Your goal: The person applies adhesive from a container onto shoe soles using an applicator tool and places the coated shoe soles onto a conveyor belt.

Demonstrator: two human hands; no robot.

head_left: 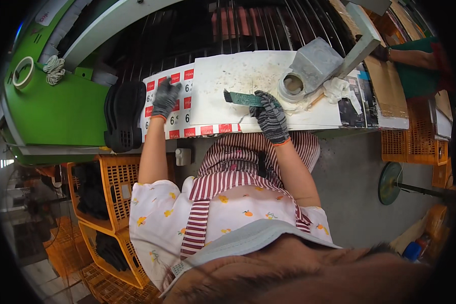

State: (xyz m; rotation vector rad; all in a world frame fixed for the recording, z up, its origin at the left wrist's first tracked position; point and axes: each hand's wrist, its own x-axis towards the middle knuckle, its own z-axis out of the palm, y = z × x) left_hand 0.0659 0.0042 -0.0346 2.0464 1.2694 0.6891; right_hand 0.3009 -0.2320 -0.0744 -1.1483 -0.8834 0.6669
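Observation:
My right hand, in a grey knitted glove with an orange cuff, is closed round the green handle of a flat brush. Its dark bristles point left above a stained white sheet. My left hand, gloved alike, is over a white sheet printed with red blocks, fingers apart and nothing seen in them. Beside that hand, to the left, stand black shoe soles. A grey container with a round mouth stands just beyond my right hand.
Crumpled white tissue lies right of the container. On the green surface at left are a tape roll and bundled cord. Orange crates stand at lower left. Another person's arm reaches in at right.

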